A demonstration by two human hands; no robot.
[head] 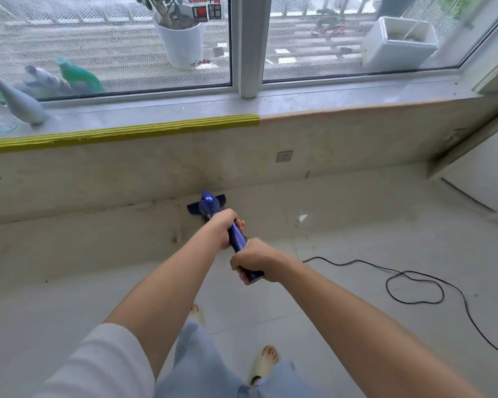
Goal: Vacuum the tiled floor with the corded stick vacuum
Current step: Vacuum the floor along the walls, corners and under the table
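Blue stick vacuum (238, 238), stiff plastic tube, so pushes and pulls as one rigid piece with no flex. Probably light enough overall, but motor body (208, 207) sits low near the head, so likely a bit nose-heavy and wants to stay down on the tiled floor (357, 222) anyway. Smooth glossy handle, could twist in a sweaty grip, hence two hands.

Best taken exactly where it's taken now: left hand (227, 225) wrapped round the tube further down, fingers curled over it, right hand (252, 261) clenched round the top end of the handle closer to the body. Left one steers, right one drives, looks like.

Floor head (193, 208) sits flat on the tile, well out ahead of both hands and pushed right up against the base of the low wall (127, 173) under the window sill (357, 96). Can't tell if actually touching the wall, very close though.

Black cord (414, 285) trails off to the right from around the handle end and lies in a loose loop on the floor, beside the right arm. Worth watching on the pull-back, easy to roll over or step into with those slippers (263, 366).

Wall socket (284, 156) above, nothing plugged in there as far as visible.
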